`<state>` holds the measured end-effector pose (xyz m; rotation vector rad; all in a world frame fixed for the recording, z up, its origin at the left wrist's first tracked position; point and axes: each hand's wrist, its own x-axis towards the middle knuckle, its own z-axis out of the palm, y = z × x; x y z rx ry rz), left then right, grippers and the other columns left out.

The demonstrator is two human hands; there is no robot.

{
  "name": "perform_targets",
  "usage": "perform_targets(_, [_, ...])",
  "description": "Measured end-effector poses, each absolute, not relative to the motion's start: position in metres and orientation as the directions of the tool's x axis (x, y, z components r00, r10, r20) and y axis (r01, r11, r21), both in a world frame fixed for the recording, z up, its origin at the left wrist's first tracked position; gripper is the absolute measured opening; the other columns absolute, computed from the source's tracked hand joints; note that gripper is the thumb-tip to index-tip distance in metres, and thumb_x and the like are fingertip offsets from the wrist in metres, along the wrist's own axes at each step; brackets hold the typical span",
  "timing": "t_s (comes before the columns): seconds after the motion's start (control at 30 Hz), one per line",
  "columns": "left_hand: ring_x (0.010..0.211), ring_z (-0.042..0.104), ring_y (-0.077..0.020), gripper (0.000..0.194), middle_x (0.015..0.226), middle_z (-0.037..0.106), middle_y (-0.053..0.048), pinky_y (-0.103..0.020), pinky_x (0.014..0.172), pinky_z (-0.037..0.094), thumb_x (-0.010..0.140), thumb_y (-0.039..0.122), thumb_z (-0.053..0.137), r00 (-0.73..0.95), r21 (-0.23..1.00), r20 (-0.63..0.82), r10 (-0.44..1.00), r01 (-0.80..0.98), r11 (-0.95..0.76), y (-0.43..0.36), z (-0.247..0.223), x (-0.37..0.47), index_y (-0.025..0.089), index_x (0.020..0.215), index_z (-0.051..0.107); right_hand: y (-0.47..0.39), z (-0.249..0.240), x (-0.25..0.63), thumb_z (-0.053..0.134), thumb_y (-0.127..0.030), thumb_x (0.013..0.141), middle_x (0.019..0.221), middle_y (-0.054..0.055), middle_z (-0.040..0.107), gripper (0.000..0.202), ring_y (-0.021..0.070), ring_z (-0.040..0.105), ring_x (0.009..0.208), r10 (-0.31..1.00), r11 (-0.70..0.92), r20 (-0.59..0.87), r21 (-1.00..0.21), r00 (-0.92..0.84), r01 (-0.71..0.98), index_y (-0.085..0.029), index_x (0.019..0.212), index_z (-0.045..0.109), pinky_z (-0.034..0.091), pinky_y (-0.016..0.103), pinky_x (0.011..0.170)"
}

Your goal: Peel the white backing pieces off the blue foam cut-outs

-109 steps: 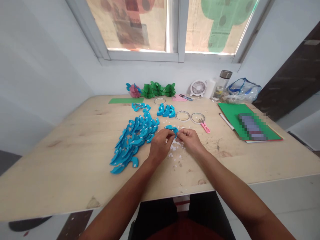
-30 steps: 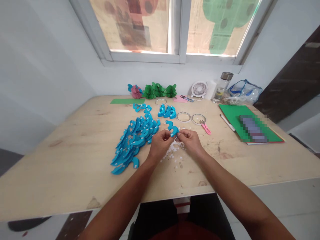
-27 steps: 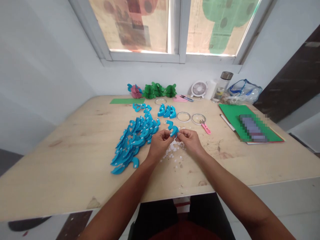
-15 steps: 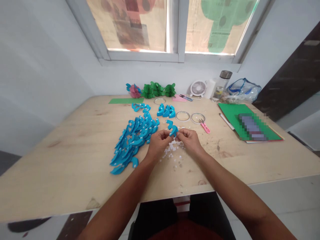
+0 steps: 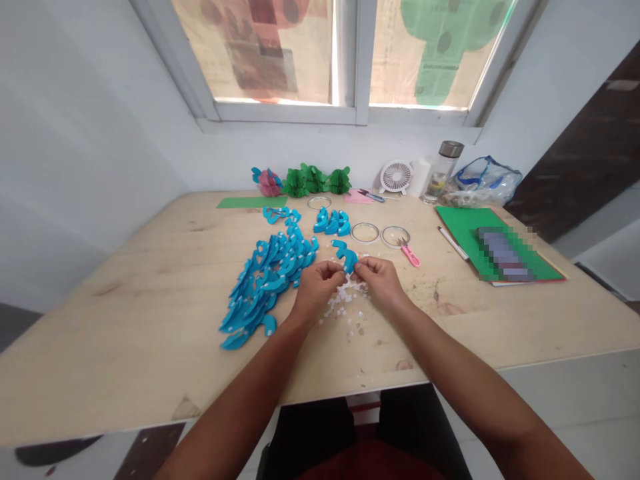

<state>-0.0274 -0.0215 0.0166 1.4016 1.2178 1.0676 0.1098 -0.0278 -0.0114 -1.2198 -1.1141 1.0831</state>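
Status, ASAP ver.: curved blue pc [image 5: 349, 260] is approx. mid tabletop [image 5: 125, 347], btwn both hands. L hand [image 5: 319, 288] is pinched narrow, fingertips on the pc's near end; R hand [image 5: 381, 279] likewise pinches it at its R edge. Exact finger contact is too small to tell.

Progress: a big blue pile [image 5: 274, 284] lies just L of the L hand, w/ small white tabs [image 5: 267, 286] on many pcs; three blue stacks [image 5: 333, 224] sit beyond the hands. White scraps [image 5: 343, 292] are scattered below the fingers, so prob. a lot of pcs are handled already. The one in hand looks unfinished; how many others remain, can't tell.

Orientation: pc is wavy, approx. S-shaped. Long axis runs mostly fore-aft, near end twd the person, far end twd the window [image 5: 280, 113] & slightly L. Its middle bulges R. Can't tell which end is the front.
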Motion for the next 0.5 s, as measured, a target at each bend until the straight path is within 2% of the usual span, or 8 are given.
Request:
perform_targets(0.17, [0.047,0.050,-0.0100,0.006,0.050,0.058,0.002,-0.021,0.048,0.038,0.060,0.018,0.057,0.120,0.987,0.031,0.992,0.154,-0.049,-0.022,0.016,-0.028,0.015,0.056,0.060,-0.029,-0.006,0.111,0.060,-0.031,0.068,0.055,0.000,0.062,0.016,0.0104,0.050,0.050,0.984,0.010,-0.006,-0.996,0.176,-0.090,-0.016,0.062,0.063,0.037,0.023,0.051])
perform_targets(0.33, [0.046,0.046,-0.0094,0.013,0.047,0.053,0.003,-0.021,0.047,0.036,0.061,0.019,0.057,0.180,0.962,0.046,0.983,0.256,-0.092,-0.021,0.017,-0.031,0.015,0.049,0.056,-0.032,0.002,0.110,0.062,-0.031,0.066,0.054,0.000,0.061,0.015,0.0097,0.050,0.050,0.982,-0.021,-0.052,-0.986,0.179,-0.168,-0.016,0.061,0.063,0.037,0.023,0.053])
perform_targets(0.43, [0.051,0.050,-0.0102,0.003,0.053,0.058,0.002,-0.021,0.051,0.039,0.057,0.017,0.059,0.177,0.964,0.049,0.983,0.250,-0.093,-0.020,0.018,-0.031,0.015,0.057,0.061,-0.032,0.003,0.110,0.063,-0.031,0.066,0.054,0.000,0.061,0.016,0.0094,0.050,0.050,0.982,-0.027,-0.063,-0.980,0.177,-0.198,-0.016,0.061,0.063,0.037,0.022,0.054])
perform_targets(0.5, [0.051,0.051,-0.0102,0.008,0.055,0.059,0.002,-0.021,0.052,0.039,0.057,0.016,0.059,0.165,0.974,0.029,0.986,0.216,-0.065,-0.019,0.017,-0.031,0.015,0.062,0.064,-0.032,0.002,0.110,0.064,-0.032,0.065,0.055,0.000,0.062,0.016,0.0092,0.050,0.050,0.984,-0.028,-0.065,-0.976,0.168,-0.215,-0.016,0.062,0.063,0.037,0.022,0.054])
